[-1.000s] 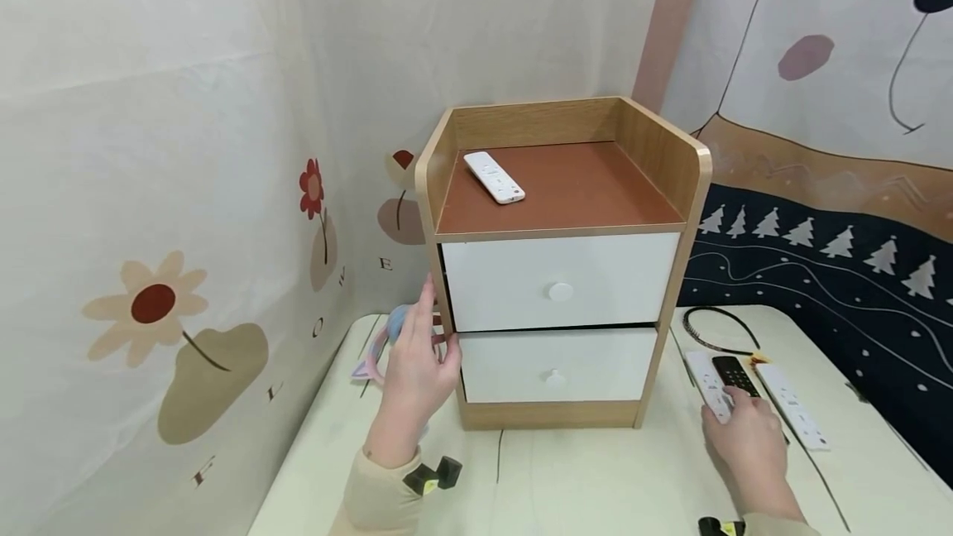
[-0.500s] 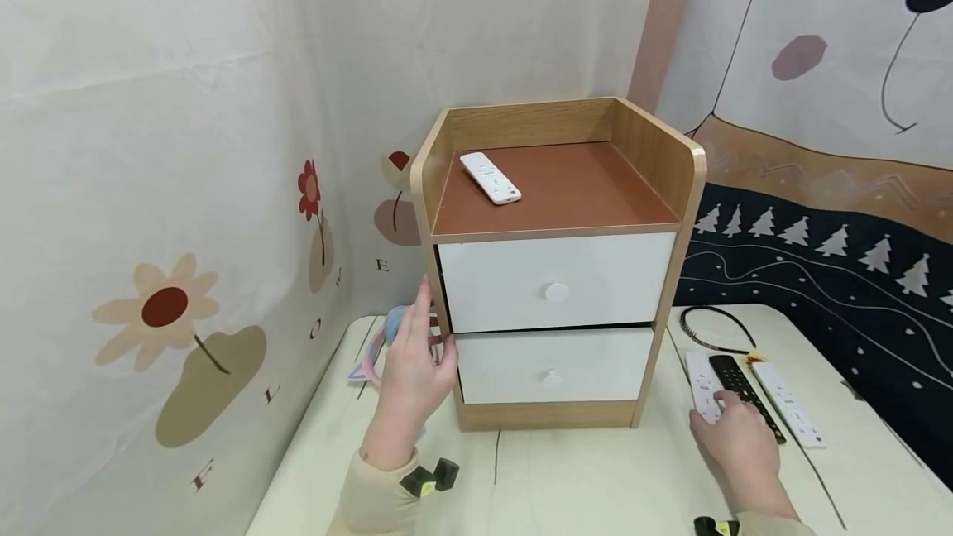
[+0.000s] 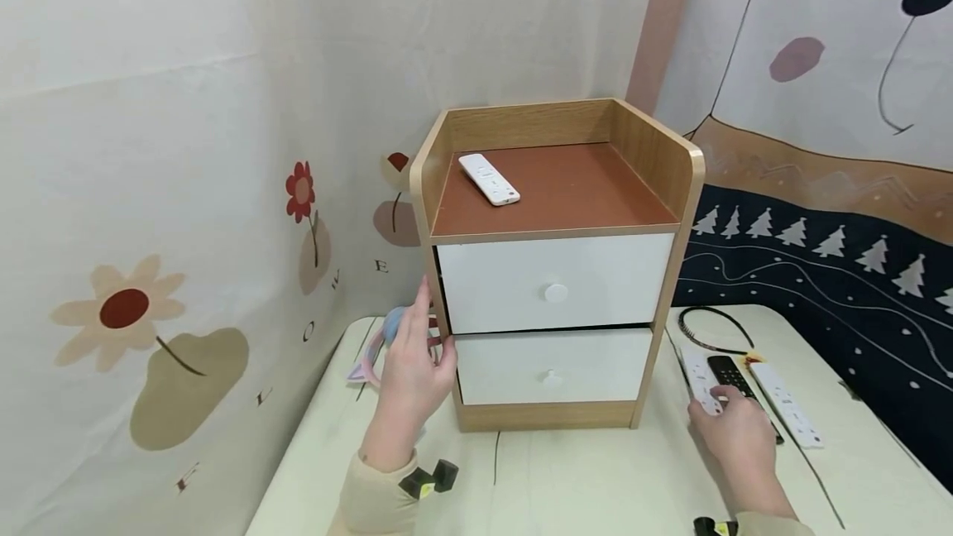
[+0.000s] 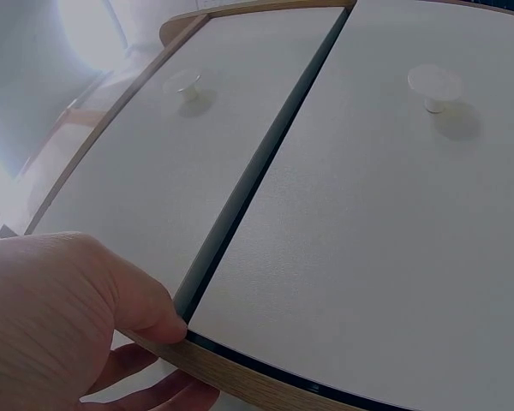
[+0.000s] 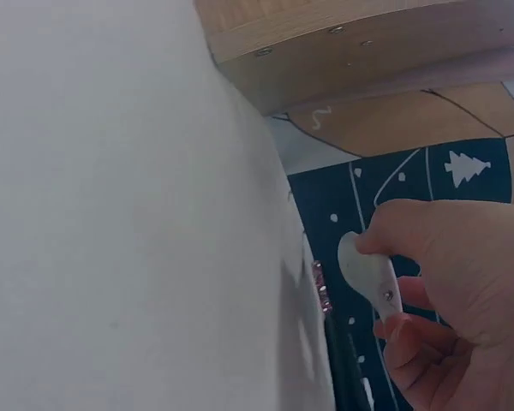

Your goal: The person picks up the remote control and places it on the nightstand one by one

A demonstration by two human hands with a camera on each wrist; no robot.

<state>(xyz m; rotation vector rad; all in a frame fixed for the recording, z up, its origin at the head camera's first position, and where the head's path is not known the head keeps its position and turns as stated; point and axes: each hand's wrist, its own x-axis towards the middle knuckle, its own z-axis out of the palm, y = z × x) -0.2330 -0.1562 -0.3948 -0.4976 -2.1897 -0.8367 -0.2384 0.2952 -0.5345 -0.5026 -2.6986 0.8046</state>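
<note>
A wood-edged cabinet (image 3: 554,415) with two white drawers stands on the table. My left hand (image 3: 409,379) rests against its left side; in the left wrist view the thumb (image 4: 158,308) touches the front edge and the other fingers lie along the outer side. Both drawers, upper (image 3: 499,288) and lower (image 3: 499,366), have round white knobs. At the right, my right hand (image 3: 740,437) pinches a white remote control (image 5: 370,276) between thumb and fingers. Beside it lie a black remote control (image 3: 728,373), partly hidden by the hand, and another white remote (image 3: 787,405).
Another white remote control (image 3: 489,179) lies on the cabinet's brown top (image 3: 581,189), which has raised sides and back. A black headband (image 3: 718,310) lies behind the remotes. Left of the cabinet is a pink headband-like item (image 3: 365,372) with a blue ball (image 3: 393,323). Printed cloths (image 3: 179,147) hang around the table.
My right hand has shifted a little left, off the black remote, whose lower end now shows, and onto the white one beside it. The left hand stays against the cabinet.
</note>
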